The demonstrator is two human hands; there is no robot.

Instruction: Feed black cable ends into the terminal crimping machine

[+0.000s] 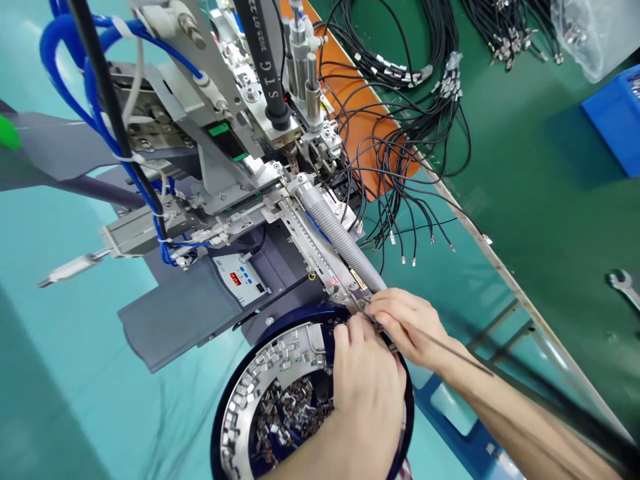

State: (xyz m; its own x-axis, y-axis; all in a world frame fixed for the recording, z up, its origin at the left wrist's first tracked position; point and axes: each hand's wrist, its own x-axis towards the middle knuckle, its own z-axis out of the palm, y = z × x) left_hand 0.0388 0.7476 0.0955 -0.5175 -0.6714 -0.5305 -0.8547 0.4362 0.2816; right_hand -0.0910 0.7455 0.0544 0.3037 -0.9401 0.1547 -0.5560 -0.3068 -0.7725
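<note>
My right hand (407, 327) is closed in a pinch around a thin dark metal rod (450, 348). One end of the rod reaches the lower end of the feeder track (313, 250), and the other extends back over my wrist. My left hand (367, 373) reaches across the vibratory bowl (216, 427). Its fingers are bent and pressed together where the bowl meets the track, right beside my right fingertips; whatever they grip is hidden. Small metal connector shells (287, 407) lie heaped in the bowl, and more line its spiral ledge.
A grey corrugated hose (340, 233) runs above the track to the machine head (285, 133). A controller (240, 280) with a red display sits left. Black cables (395, 160) hang over the green table's (540, 173) edge. A blue bin (613, 123) and wrench (623, 283) are at right.
</note>
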